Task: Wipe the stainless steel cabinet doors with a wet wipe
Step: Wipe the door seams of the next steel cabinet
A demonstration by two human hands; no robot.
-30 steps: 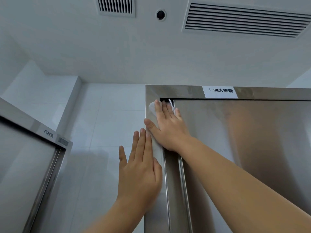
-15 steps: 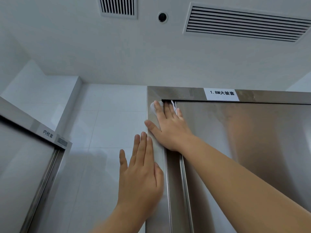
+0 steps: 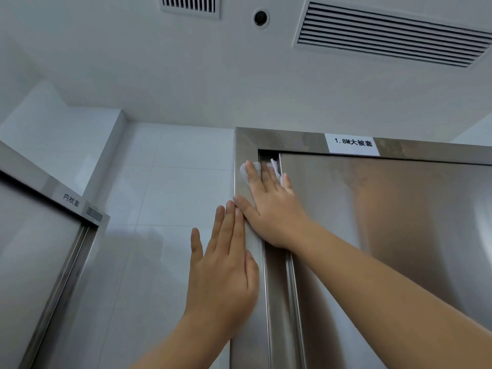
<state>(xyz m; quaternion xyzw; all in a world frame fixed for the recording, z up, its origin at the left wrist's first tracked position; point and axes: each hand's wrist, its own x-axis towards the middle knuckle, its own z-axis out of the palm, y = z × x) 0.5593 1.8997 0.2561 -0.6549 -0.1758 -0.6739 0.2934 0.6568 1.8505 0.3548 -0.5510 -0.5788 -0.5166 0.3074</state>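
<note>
The white label (image 3: 352, 144) with dark writing is stuck on the top bar of the steel cabinet frame (image 3: 247, 141). Below the label and to its left, the right hand (image 3: 271, 209) lies flat on the top corner of the frame. Its fingers are straight and point up toward the top bar. They press the wet wipe (image 3: 244, 172) against the metal and do not curl round it.

The wipe is white and crumpled, and most of it is hidden under the fingers. One bit sticks out on the side far from the label, and a small bit pokes up between the fingers on the label's side. From what shows, the wipe lies sideways across the upright frame post and reaches the edge of the cabinet door (image 3: 386, 235).

The door is shiny steel and sits right under the label. Its left edge runs straight up and down.

The left hand (image 3: 226, 267) is lower than the label and further left than the right hand. It is flat and open with the fingers straight, pointing up, and it holds nothing. It rests on the outer edge of the frame post, and its fingertips are just beside the right thumb.

Far left of the label there is a white tiled wall (image 3: 165, 182), then another steel cabinet (image 3: 32, 249). Above the label, in the ceiling, is a long air vent (image 3: 394, 33).
</note>
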